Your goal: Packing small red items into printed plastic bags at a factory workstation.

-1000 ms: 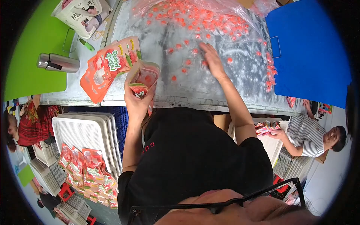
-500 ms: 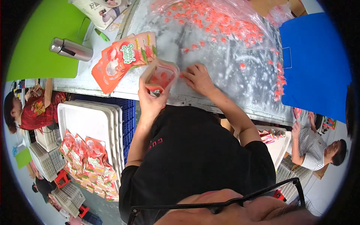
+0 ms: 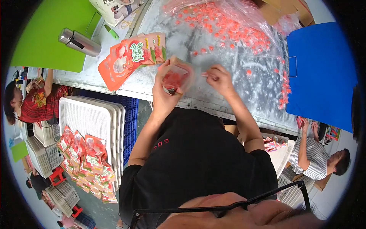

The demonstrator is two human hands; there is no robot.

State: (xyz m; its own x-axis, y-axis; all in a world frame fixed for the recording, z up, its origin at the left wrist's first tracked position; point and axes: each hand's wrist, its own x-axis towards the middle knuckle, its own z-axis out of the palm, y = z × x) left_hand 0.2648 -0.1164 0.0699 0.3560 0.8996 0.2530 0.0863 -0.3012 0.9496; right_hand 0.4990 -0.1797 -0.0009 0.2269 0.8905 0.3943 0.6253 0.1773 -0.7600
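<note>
My left hand (image 3: 163,93) is closed around an open red and pink pouch (image 3: 186,84), held mouth up at the table's near edge. Inside the pouch, reddish pieces show. Just right of its mouth is my right hand (image 3: 221,81), fingers curled into a pinch. Something small and pale shows at the fingertips, too blurred to name. Left of the pouch lies a fanned stack of flat red pouches (image 3: 129,57). Farther off, many small red wrapped candies (image 3: 228,28) lie spread on the metal table (image 3: 228,63), partly under clear plastic film (image 3: 251,17).
A steel flask (image 3: 80,42) and a green-handled tool (image 3: 111,32) lie left, by a green board (image 3: 42,34). A blue panel (image 3: 320,72) stands right. Stacked white trays (image 3: 87,110) at lower left carry filled pouches (image 3: 87,160). Co-workers are at both sides.
My right hand has drawn rightward, away from the pouch, and its fingers have curled in. The left hand still holds the pouch, now tipped a little differently. The whole view has shifted slightly.
</note>
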